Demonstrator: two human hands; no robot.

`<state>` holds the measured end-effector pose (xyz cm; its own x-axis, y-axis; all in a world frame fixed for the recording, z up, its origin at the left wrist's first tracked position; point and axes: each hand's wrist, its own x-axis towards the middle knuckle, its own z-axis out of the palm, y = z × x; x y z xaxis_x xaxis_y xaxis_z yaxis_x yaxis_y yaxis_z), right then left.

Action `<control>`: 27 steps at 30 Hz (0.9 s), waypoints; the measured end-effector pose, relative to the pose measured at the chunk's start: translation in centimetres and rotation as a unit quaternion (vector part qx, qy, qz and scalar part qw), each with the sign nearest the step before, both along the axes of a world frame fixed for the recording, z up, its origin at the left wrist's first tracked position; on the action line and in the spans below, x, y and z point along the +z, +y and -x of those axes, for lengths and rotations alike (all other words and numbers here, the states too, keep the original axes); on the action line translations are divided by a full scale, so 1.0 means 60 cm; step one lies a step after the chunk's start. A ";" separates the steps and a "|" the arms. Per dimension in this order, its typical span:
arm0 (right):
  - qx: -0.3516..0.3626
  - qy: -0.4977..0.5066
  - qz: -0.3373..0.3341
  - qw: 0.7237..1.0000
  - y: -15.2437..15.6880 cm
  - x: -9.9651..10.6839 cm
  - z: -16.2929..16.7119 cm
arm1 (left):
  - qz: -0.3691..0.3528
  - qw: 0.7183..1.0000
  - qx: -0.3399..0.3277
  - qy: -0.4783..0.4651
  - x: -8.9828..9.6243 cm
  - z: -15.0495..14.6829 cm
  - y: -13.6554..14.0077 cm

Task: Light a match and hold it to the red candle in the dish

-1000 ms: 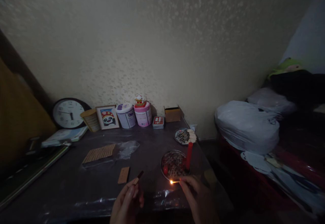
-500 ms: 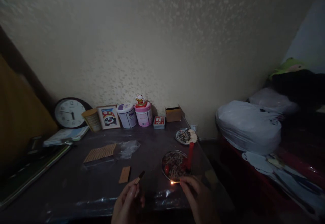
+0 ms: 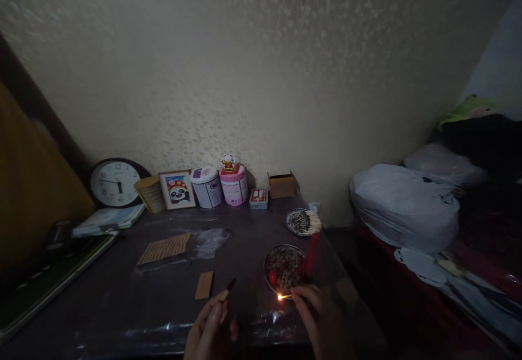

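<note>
My right hand [image 3: 320, 316] pinches a burning match [image 3: 284, 297], its small flame glowing just in front of a round metal dish [image 3: 284, 268]. A red candle [image 3: 312, 254] stands upright at the right edge of that dish. My left hand [image 3: 212, 327] holds a small matchbox [image 3: 227, 289] tilted up, to the left of the flame. Both hands hover low over the near edge of the dark table [image 3: 122, 295].
A second dish with pale sticks [image 3: 302, 222] lies further back. A flat card [image 3: 204, 285], a stack of sticks in plastic [image 3: 165, 247], a clock [image 3: 115, 182], a panda picture [image 3: 176, 189], two tubs [image 3: 220, 186] and a cardboard box [image 3: 281, 185] line the wall. White bags [image 3: 403, 205] sit at the right.
The view has shifted slightly, so everything sits a little further right and lower. Both hands keep their grips, and the flame stays lit near the dish.
</note>
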<state>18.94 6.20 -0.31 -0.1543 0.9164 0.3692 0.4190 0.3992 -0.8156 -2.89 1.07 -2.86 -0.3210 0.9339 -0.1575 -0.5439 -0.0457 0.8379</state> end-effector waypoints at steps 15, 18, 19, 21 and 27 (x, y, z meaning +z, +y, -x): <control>-0.023 0.022 0.034 0.999 0.005 0.006 0.011 | 0.018 0.999 0.040 -0.014 0.048 -0.028 -0.011; -0.046 0.051 0.100 0.993 0.011 0.008 0.014 | 0.014 0.999 0.038 -0.017 0.048 -0.026 -0.010; -0.048 0.063 0.116 0.990 0.013 0.008 0.015 | 0.015 0.999 0.038 -0.020 0.047 -0.024 -0.008; -0.048 0.081 0.132 0.987 0.018 0.009 0.017 | 0.013 0.999 0.029 -0.029 0.040 -0.018 -0.005; -0.068 0.108 0.156 0.979 0.028 0.014 0.022 | 0.001 1.000 -0.006 -0.022 0.025 -0.011 -0.003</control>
